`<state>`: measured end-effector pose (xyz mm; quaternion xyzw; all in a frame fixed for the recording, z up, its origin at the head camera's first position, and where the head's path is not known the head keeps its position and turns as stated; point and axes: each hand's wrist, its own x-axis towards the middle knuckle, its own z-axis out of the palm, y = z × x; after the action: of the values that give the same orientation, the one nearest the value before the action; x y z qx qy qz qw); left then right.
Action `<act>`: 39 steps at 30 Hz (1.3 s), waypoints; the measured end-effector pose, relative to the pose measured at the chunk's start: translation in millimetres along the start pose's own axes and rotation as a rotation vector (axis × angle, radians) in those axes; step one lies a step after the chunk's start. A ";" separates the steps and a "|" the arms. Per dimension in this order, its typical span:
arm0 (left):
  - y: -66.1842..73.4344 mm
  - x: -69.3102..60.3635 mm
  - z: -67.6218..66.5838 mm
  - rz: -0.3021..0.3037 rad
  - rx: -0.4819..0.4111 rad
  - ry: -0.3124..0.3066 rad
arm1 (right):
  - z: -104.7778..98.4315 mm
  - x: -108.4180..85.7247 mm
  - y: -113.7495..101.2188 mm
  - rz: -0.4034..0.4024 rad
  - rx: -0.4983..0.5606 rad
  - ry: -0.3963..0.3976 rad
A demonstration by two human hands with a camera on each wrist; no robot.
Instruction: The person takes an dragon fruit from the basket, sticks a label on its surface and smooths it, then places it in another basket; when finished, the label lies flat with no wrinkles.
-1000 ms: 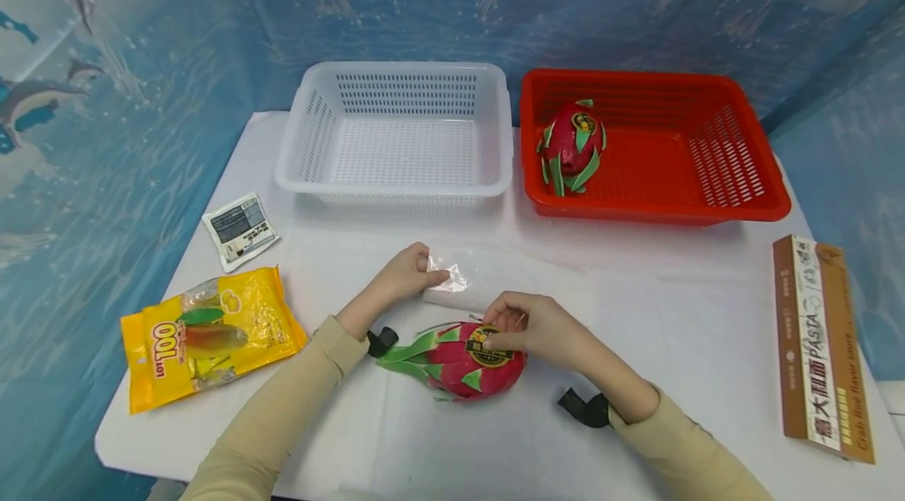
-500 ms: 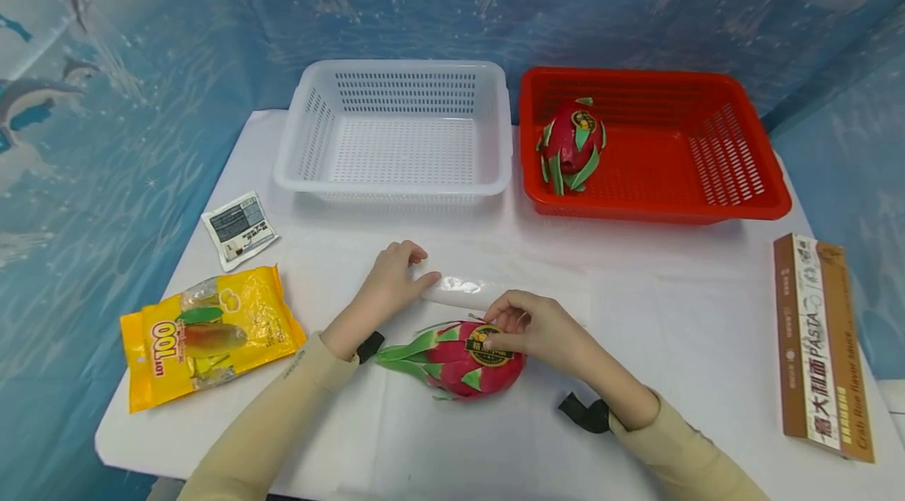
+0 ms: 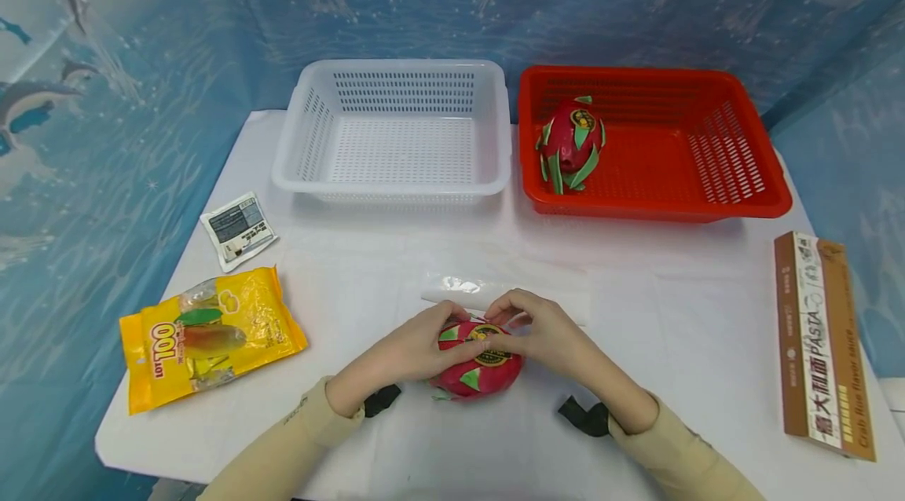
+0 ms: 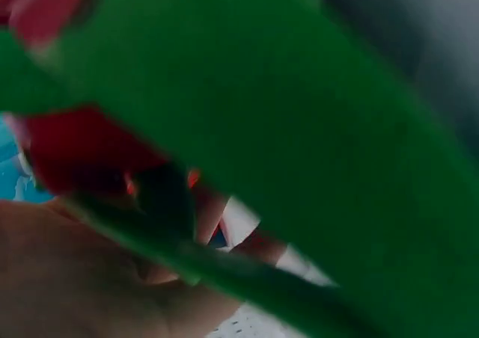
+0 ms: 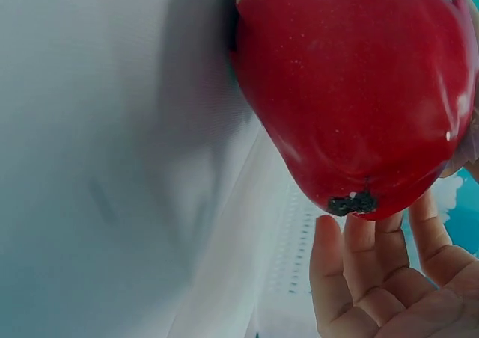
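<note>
A pink dragon fruit (image 3: pixel 484 383) with green scales and a black-and-gold round sticker (image 3: pixel 492 358) lies on the white table in the head view. My left hand (image 3: pixel 417 345) holds its left part, thumb near the sticker and fingers over the far side, covering the long leaf tips. On the fruit's right side, my right hand (image 3: pixel 547 334) has its thumb at the sticker and fingers bent along the far edge. The right wrist view shows the fruit's smooth end (image 5: pixel 352 91) above the right-hand fingers. Blurred green leaves (image 4: pixel 262 128) fill most of the left wrist view.
Behind the hands lies a clear plastic bag (image 3: pixel 467 287). A white basket (image 3: pixel 392 189) and a red basket (image 3: pixel 657 206) holding another dragon fruit (image 3: pixel 571 141) stand at the back. A yellow bag (image 3: pixel 212 336) and small sachet (image 3: pixel 240 232) lie left; a pasta box (image 3: pixel 823 344), right.
My left hand has let go of the plastic bag's left end and come down right onto the dragon fruit. The bag's near edge lies flatter. My right hand has stayed at the sticker.
</note>
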<state>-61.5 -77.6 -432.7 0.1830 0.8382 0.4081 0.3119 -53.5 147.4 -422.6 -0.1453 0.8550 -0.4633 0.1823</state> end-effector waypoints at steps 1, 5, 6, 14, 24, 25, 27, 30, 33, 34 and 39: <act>-0.8 0.6 2.1 -0.012 -0.002 -0.004 | 0.0 -0.5 0.0 0.006 0.006 -0.001; -2.4 1.8 6.7 -0.043 -0.002 -0.003 | 2.2 -1.9 2.5 -0.003 0.008 0.004; -2.7 2.1 7.2 -0.046 -0.001 0.000 | 3.2 -2.3 3.4 -0.005 0.008 0.006; -6.7 1.9 14.9 -0.040 0.075 0.057 | 16.4 -8.0 8.3 0.009 -0.008 0.024; -11.0 0.7 17.1 0.001 0.137 0.089 | 27.2 -7.6 15.4 0.164 0.051 -0.034; -11.3 0.7 16.8 0.005 0.137 0.087 | 28.5 -8.1 15.7 0.169 0.051 -0.027; -12.4 1.0 16.1 0.016 0.136 0.083 | 30.7 -9.2 16.1 0.165 0.054 -0.015; -13.1 1.2 15.3 0.026 0.139 0.077 | 33.3 -10.4 15.1 0.169 0.057 0.007; -13.8 1.6 15.3 0.038 0.147 0.076 | 35.1 -11.2 13.8 0.152 0.040 0.019; -14.1 1.8 15.3 0.043 0.150 0.077 | 35.8 -11.4 13.2 0.151 0.032 0.025; -15.5 2.8 15.6 0.069 0.147 0.082 | 38.4 -13.1 13.0 0.122 -0.008 0.055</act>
<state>-53.9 -76.5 -453.4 0.2172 0.8712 0.3633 0.2488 -25.7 131.3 -450.7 -0.0809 0.8689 -0.4517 0.1858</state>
